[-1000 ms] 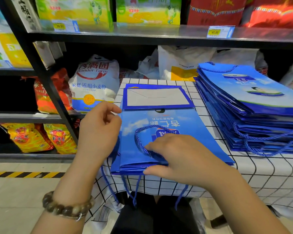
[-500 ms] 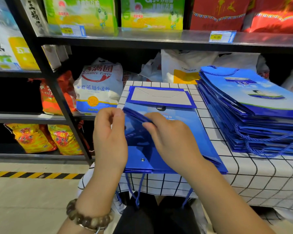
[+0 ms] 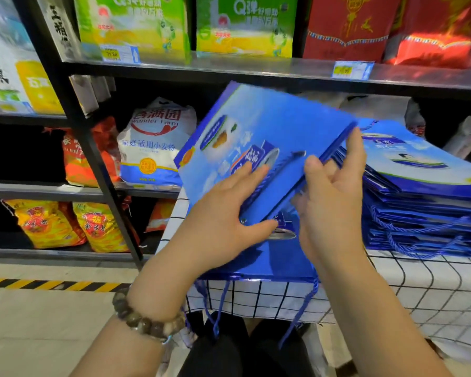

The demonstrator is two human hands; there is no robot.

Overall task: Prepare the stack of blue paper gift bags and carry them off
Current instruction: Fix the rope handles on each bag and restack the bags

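A flat blue paper gift bag (image 3: 269,126) is raised and tilted over the table, its printed face toward me. My left hand (image 3: 223,221) holds its near end, fingers laid on the face and thumb underneath. My right hand (image 3: 335,191) grips its right edge between thumb and fingers. Under my hands, a few more flat blue bags (image 3: 256,265) lie on the table, their cord handles hanging over the front edge. A tall stack of blue bags (image 3: 424,191) sits to the right on the same table.
The small table has a white black-checked cloth (image 3: 419,284). Behind it stands a black shelf rack (image 3: 256,74) with a white flour sack (image 3: 155,142), yellow rice bags (image 3: 65,224), and green and red boxes above. A tiled floor with a yellow-black stripe (image 3: 38,284) lies to the left.
The top bag came off the low pile and swung up, its printed face now toward me. Both hands rose with it, and my right hand shifted to the bag's right edge.
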